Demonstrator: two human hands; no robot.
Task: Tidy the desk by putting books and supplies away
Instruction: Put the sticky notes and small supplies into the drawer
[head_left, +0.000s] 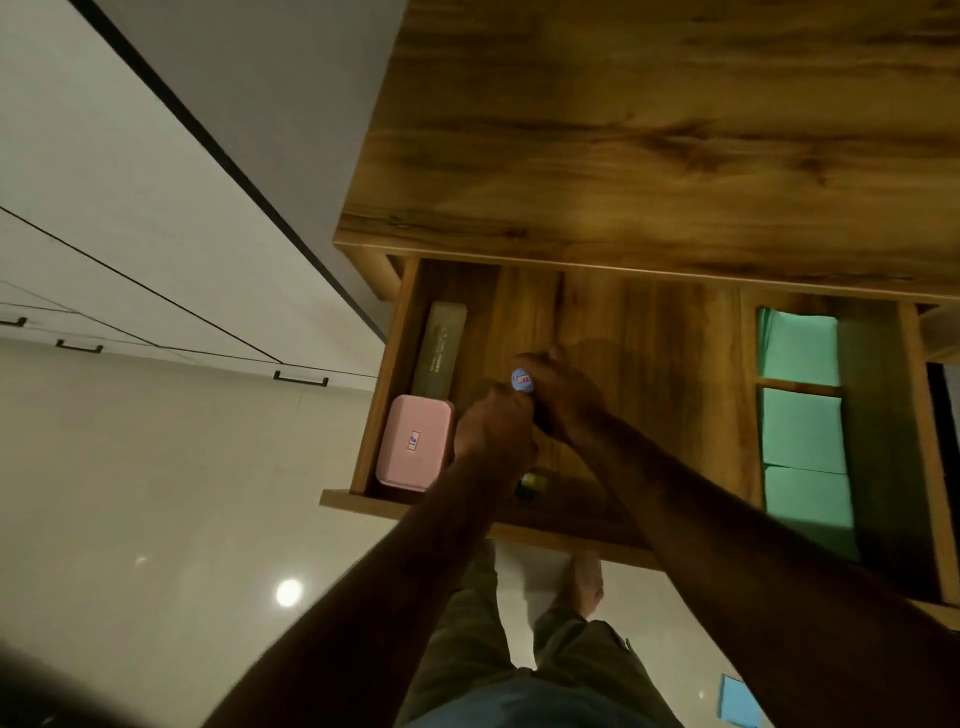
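Note:
An open wooden drawer (649, 332) juts out from under the wooden desk top (649, 130). Both my hands are inside it, close together. My right hand (563, 402) and my left hand (493, 431) together hold a small light-blue object with a red-and-white label (522, 380); most of that object is hidden by the fingers. A pink lidded box (415, 441) lies at the drawer's left front corner, just left of my left hand. Behind it lies a long olive-grey box (439, 348).
Green folded items (802, 415) fill the divided section at the drawer's right. A small yellow-green thing (532, 486) shows under my left wrist near the drawer front. White cabinets with dark handles (300, 378) stand at the left. A blue sheet (737, 704) lies on the glossy floor.

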